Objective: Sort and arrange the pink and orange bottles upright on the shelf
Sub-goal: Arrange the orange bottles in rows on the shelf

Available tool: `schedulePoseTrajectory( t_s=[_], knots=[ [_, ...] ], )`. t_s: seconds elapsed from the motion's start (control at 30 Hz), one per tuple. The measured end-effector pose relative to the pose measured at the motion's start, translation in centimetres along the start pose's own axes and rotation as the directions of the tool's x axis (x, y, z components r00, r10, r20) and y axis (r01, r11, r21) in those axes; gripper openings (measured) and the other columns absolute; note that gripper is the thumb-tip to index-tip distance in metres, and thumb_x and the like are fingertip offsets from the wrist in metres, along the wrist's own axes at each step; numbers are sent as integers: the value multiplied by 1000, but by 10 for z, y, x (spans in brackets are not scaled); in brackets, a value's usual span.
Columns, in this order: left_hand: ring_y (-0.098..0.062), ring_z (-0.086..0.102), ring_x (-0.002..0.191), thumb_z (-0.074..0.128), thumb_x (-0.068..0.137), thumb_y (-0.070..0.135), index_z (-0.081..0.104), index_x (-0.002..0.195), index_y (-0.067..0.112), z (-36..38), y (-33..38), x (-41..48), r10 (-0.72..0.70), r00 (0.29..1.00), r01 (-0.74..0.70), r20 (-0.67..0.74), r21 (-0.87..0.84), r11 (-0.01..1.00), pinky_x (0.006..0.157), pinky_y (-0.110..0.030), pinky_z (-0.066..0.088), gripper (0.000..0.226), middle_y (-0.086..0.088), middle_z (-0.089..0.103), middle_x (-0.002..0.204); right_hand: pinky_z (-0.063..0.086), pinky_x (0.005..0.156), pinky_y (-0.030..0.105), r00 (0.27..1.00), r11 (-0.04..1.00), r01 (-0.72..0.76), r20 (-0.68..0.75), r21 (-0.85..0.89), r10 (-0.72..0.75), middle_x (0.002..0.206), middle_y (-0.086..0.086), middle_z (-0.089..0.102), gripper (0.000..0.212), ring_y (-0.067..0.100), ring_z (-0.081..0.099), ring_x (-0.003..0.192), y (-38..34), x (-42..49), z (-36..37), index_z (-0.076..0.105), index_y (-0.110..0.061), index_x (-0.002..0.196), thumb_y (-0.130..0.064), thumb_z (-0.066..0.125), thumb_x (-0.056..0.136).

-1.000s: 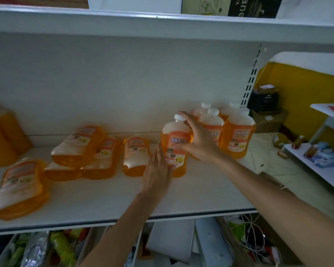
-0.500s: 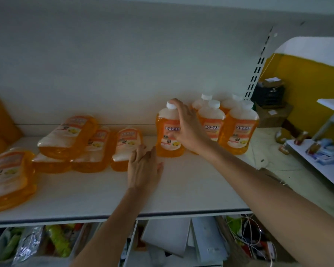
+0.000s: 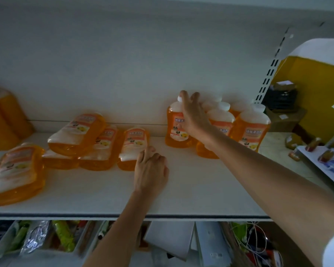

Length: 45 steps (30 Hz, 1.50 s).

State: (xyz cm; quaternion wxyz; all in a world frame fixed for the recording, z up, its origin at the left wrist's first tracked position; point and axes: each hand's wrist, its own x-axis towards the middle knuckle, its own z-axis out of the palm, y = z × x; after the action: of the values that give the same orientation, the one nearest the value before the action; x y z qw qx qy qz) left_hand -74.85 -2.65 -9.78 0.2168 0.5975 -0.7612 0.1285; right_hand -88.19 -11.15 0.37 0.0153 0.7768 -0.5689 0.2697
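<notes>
Orange bottles on shelf (image 3: 191, 189): roughly five stand in an upright cluster (image 3: 249, 128), right hand (image 3: 194, 118) laid against its leftmost bottle (image 3: 174, 132), grip undeterminable; five lie left of the cluster, left hand (image 3: 149, 172) loose-fingered, empty, touching the nearest lying bottle (image 3: 132, 145).

Dim in here: the whole shelf (image 3: 201, 189) sits in flat grey-blue shade, and its back panel (image 3: 123, 64) is grainy and soft. Brightest patch is far right, where light hits the yellow wall (image 3: 316, 89). The orange bottles (image 3: 15, 170) lying at left catch a pale sheen on their plastic. A faint, soft shadow pools beside the left hand (image 3: 150, 174). Wide-angle bend shows: the shelf's front edge bows and the slotted upright (image 3: 270, 74) leans in. White caps (image 3: 225, 106) by the right hand (image 3: 195, 118) smear together, and the clutter (image 3: 62, 236) below is blurred.
</notes>
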Motion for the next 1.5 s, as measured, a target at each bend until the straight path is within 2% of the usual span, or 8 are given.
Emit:
schedulePoseTrajectory(
  t_s=[0.27, 0.47, 0.63, 0.73, 0.83, 1.03, 1.23, 1.5],
  knots=[
    [-20, 55, 92, 35, 75, 29, 69, 64, 18, -5, 0, -1, 14, 1000, -14, 18, -4, 1000, 81, -29, 28, 37, 6, 67, 66, 43, 92, 41, 1000, 967, -2, 28, -254, 9, 133, 19, 34, 88, 35, 40, 118, -6, 4, 5, 13, -6, 144, -2, 69, 77],
    [-16, 48, 99, 57, 71, 19, 71, 81, 21, -8, -4, -5, 77, 997, -78, -15, -225, 971, 85, -26, 30, 16, 9, 69, 80, 33, 101, 40, 997, 885, -32, 53, -464, 64, 142, 24, 27, 88, 38, 28, 129, -13, 1, -1, 7, -6, 146, -17, 67, 82],
    [-28, 56, 103, 53, 73, 12, 61, 100, 15, -35, -38, -8, 31, 982, -107, -187, -412, 905, 88, -39, 44, 28, -10, 64, 108, 35, 103, 44, 987, 940, 107, -80, -325, -140, 150, 22, 19, 64, 37, 26, 132, -34, -9, 6, 22, -8, 145, -16, 54, 90],
    [-33, 48, 115, 44, 84, 23, 54, 121, 9, -46, -66, -8, -153, 980, 76, -127, -471, 879, 94, -43, 41, 41, -17, 52, 126, 36, 106, 39, 980, 978, 195, 65, -72, -190, 147, 14, 27, 58, 29, 29, 134, -54, -14, 21, 26, -11, 145, -20, 51, 93],
    [-36, 42, 120, 41, 93, 31, 37, 137, 6, -46, -72, -18, -323, 945, 299, 57, -552, 778, 93, -44, 42, 51, -19, 36, 139, 35, 106, 36, 972, 965, -59, 233, 255, -2, 146, 10, 32, 63, 26, 34, 133, -69, -16, 46, 24, -16, 146, -35, 53, 94],
    [-37, 43, 123, 28, 91, 41, 37, 134, -2, -26, -68, -39, -144, 985, 173, 101, -429, 886, 100, -36, 32, 62, -22, 42, 136, 37, 104, 36, 832, 667, -542, 438, 511, 340, 149, 9, 35, 72, 27, 41, 131, -76, -9, 92, 21, -18, 148, -56, 43, 92],
    [-37, 43, 124, 22, 87, 51, 26, 142, 8, -22, -72, -34, -182, 976, 216, 116, -466, 858, 90, -43, 46, 69, -21, 25, 147, 42, 77, 24, 871, 642, -488, 374, 591, 318, 102, -6, 58, 39, 11, 55, 91, -82, -13, 97, 57, -16, 116, -40, 64, 86],
    [-26, 62, 91, 29, 81, 56, 43, 129, 11, -24, -76, -32, -178, 984, 161, 27, -570, 806, 62, -22, 47, 67, -14, 55, 119, 52, 82, 32, 932, 755, -357, 155, 550, 328, 108, -3, 65, 45, 13, 63, 94, -79, -34, 94, 52, -19, 121, -50, 56, 88]
  ],
)
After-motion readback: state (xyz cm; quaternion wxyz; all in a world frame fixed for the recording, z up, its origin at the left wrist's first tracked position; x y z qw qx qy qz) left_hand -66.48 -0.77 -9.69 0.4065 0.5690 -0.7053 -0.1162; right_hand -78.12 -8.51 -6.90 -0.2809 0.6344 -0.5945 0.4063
